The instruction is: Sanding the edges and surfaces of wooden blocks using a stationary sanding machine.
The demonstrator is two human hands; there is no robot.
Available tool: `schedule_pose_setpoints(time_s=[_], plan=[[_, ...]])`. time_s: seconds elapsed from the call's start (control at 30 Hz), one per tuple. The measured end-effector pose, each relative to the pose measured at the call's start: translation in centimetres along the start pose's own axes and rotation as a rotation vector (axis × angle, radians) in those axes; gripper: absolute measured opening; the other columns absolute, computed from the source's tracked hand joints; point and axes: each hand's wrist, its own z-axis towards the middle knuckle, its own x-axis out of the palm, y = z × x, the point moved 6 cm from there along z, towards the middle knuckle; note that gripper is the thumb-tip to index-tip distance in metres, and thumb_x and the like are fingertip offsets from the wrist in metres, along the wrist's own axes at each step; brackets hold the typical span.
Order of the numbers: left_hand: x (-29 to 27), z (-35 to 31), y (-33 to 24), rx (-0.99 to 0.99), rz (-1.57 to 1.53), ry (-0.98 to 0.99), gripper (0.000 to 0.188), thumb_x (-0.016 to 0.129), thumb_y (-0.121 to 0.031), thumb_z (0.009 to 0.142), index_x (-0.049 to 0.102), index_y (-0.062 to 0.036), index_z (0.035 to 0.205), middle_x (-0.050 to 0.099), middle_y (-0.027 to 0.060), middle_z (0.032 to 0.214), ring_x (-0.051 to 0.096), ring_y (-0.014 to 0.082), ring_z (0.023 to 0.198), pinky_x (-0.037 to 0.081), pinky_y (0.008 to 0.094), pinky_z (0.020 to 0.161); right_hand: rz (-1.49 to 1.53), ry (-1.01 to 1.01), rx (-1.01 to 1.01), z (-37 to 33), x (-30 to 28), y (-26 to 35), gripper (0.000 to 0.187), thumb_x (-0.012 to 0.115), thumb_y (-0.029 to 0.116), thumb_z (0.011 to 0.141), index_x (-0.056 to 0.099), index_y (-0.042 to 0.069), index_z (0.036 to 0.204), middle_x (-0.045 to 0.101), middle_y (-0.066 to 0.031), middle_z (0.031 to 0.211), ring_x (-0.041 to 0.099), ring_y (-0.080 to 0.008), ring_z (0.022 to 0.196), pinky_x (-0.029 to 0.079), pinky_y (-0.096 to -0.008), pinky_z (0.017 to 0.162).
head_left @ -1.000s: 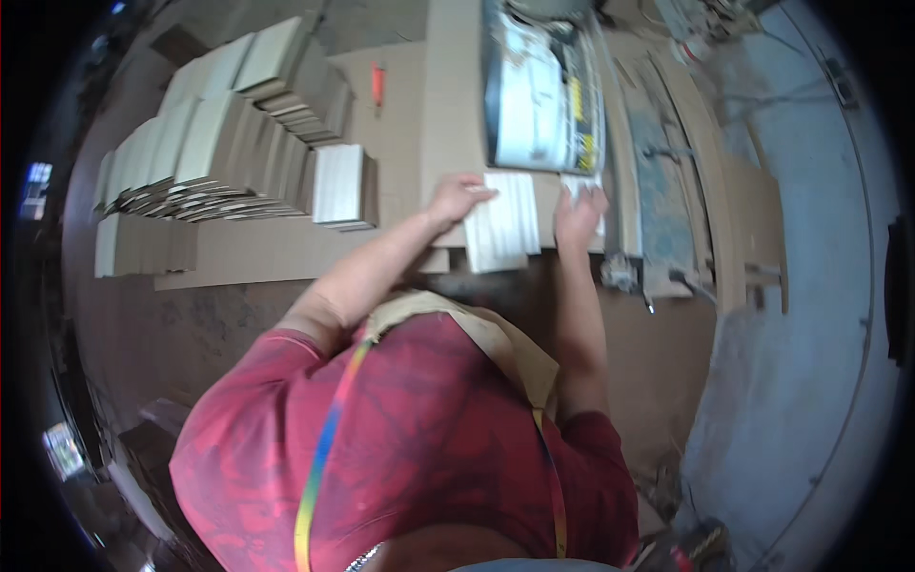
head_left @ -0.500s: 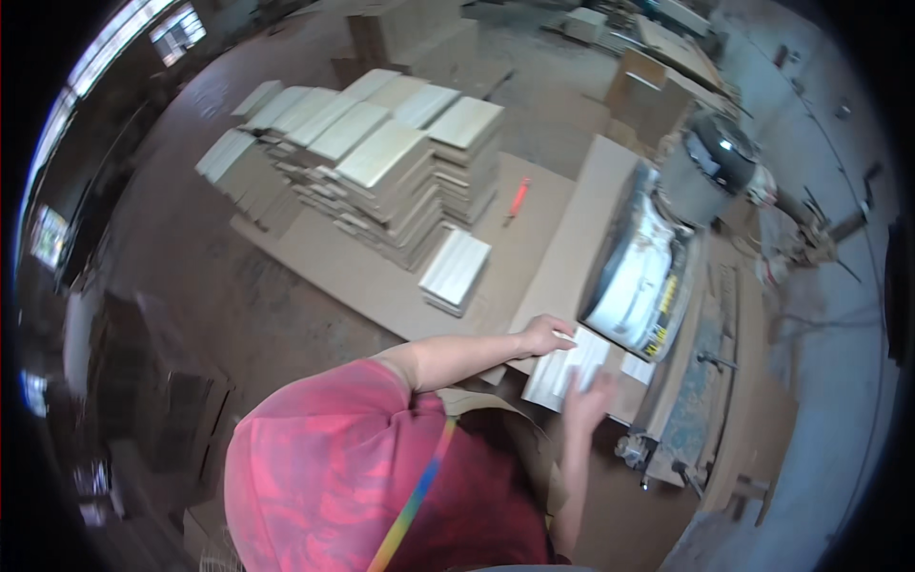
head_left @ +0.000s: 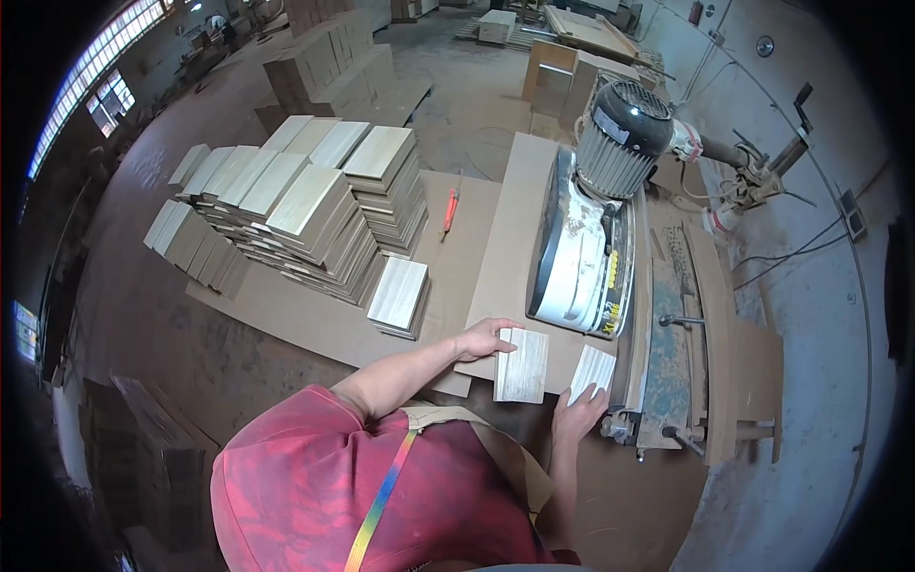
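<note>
My left hand grips the upper left corner of a few pale wooden boards, which lie slightly offset on each other near the table's front edge. To their right, my right hand has its fingers closed on the near end of a smaller wooden board. A gap separates this board from the ones at my left hand. Just beyond both hands stands a machine with a white belt housing and a ribbed grey motor.
Tall stacks of wooden boards stand at the left of the brown panel, with a short stack nearer me. A red-handled knife lies beyond it. Metal clamp handles stick out at right. Large stacked panels stand farther back.
My right hand has moved right, off the boards at my left hand and onto the smaller board. My left hand remains on its boards. The whole view has shifted.
</note>
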Motion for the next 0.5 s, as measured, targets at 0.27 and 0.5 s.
schedule_pose_setpoints(time_s=[0.27,0.5], plan=[[-0.6,0.7,0.8,0.001,0.211,-0.137,0.037,0.084,-0.002,0.093,0.076,-0.0013,0.129,0.076,0.0125,0.116,0.072,0.0202,0.098,0.06,0.0311,0.095,0.033,0.077,0.115,6.8,3.9,1.7,0.047,0.072,0.016,0.102,0.067,-0.01,0.14,0.059,-0.0319,0.147,0.052,-0.0487,0.143,0.046,-0.0561,0.119],[-0.1,-0.2,-0.1,0.115,0.439,-0.318,0.022,0.087,-0.008,0.093,0.081,-0.0043,0.113,0.077,0.0072,0.105,0.07,0.0184,0.093,0.059,0.0312,0.092,0.332,0.181,-0.11,-0.6,-0.5,12.5,0.062,0.084,0.031,0.088,0.071,-0.007,0.136,0.058,-0.0333,0.144,0.056,-0.0521,0.129,0.052,-0.0583,0.11]])
